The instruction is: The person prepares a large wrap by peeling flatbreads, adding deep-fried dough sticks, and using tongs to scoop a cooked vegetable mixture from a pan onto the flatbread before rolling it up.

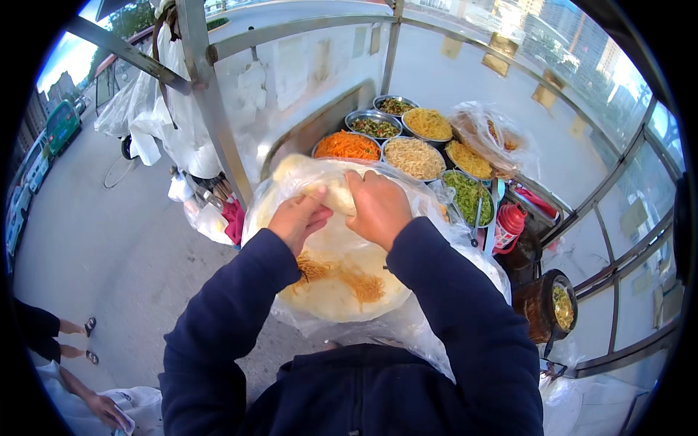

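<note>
My left hand (301, 218) and my right hand (377, 208) meet over a stack of thin round flatbreads, both closed on a pale folded flatbread (339, 197). Below them, the top flatbread (338, 308) bears two patches of thin brown shreds (364, 286). Clear plastic sheeting (431, 321) lies around and under the stack. Just beyond my hands stand metal bowls of shredded orange carrot (348, 147) and pale shreds (414, 158). A bowl of green shreds (468, 196), with metal tongs (478, 210) in it, stands to the right.
Several more filled bowls, one with yellow shreds (427, 124), stand at the back. A red flask (510, 220) and a dark pot (537, 308) are at the right. A metal post (218, 125) rises at the left, by hanging plastic bags (180, 109). Another person's hand (109, 411) shows lower left.
</note>
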`<state>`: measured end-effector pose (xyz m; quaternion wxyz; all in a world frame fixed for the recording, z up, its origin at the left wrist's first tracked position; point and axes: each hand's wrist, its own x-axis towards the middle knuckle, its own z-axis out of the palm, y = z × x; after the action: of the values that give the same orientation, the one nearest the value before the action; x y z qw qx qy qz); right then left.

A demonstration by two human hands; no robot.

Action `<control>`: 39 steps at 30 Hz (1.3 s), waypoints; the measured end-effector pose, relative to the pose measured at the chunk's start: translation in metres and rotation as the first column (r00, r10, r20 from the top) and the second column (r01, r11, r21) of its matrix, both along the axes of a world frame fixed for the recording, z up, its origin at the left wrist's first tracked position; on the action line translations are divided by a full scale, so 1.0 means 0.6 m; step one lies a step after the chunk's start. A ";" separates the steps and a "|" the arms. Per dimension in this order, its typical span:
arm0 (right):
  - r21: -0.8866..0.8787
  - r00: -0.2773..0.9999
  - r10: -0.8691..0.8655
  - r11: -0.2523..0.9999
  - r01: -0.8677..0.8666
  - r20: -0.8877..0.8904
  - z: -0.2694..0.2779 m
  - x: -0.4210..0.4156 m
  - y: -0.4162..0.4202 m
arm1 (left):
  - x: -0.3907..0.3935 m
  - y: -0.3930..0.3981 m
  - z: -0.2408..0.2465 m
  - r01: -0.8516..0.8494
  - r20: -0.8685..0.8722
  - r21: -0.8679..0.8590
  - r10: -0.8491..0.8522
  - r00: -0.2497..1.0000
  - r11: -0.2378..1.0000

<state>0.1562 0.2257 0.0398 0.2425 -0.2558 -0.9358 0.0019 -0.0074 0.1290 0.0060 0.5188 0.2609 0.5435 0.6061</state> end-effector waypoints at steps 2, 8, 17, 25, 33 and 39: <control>-0.013 0.993 0.043 0.999 -0.045 -0.113 0.054 0.028 -0.053 | 0.033 -0.021 0.056 -0.075 0.252 0.262 0.007 0.968 0.962; -0.082 0.960 0.126 0.985 -0.151 -0.251 0.110 0.093 -0.150 | 0.099 -0.057 0.122 -0.190 0.376 0.620 -0.076 0.924 0.761; -0.567 0.973 0.005 0.812 -0.138 -0.229 0.101 0.246 -0.101 | 0.144 -0.089 0.125 -0.423 0.454 0.689 0.103 0.885 0.588; -0.634 0.612 -0.189 0.087 -0.769 -0.768 0.070 0.340 -0.135 | 0.181 -0.073 0.167 -0.383 0.592 0.675 -0.153 0.791 0.630; -0.657 0.667 -0.001 0.172 -0.734 -0.745 0.078 0.410 0.015 | 0.248 -0.056 0.071 0.273 0.493 0.542 -0.564 0.663 0.795; -0.772 0.808 0.083 -0.367 -0.519 -0.583 -0.102 0.267 0.032 | 0.333 -0.066 0.073 0.578 0.489 0.707 -0.872 0.017 0.408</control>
<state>0.3162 0.2450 -0.0211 0.0633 -0.0696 -0.5450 0.8331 0.1922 0.0891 0.0498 0.8908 0.2617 -0.0963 0.3588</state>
